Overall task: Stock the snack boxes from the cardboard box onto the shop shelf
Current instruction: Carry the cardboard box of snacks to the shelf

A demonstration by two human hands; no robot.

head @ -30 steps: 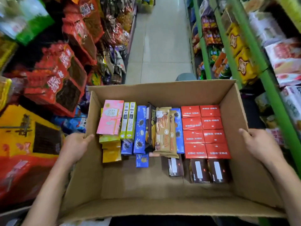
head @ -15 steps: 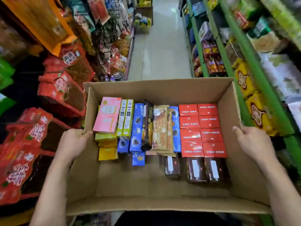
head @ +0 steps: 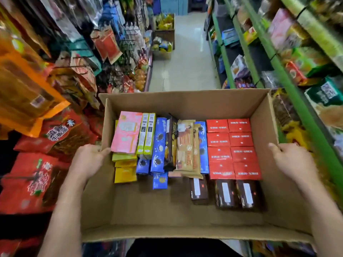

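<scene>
I carry an open cardboard box (head: pixel 185 232) in front of me in a shop aisle. My left hand (head: pixel 89 160) grips its left wall and my right hand (head: pixel 295 162) grips its right wall. Snack boxes fill the far half: a pink box (head: pixel 127 134), two yellow-green boxes (head: pixel 146 134), blue cookie boxes (head: pixel 158 145), a tan wafer pack (head: pixel 187 147), several red boxes (head: pixel 232 147) and three dark brown boxes (head: pixel 233 193). The shop shelf (head: pixel 278 71) with green rails runs along my right.
Hanging red and orange snack bags (head: pixel 44 141) crowd the left side close to the box. The tiled aisle floor (head: pixel 187 58) runs ahead. Cardboard boxes of goods (head: pixel 163 34) stand on the floor far ahead on the left.
The view has advanced along the aisle with the box; shelves and bags on both sides have slid past. Both hands keep the same hold on the box walls.
</scene>
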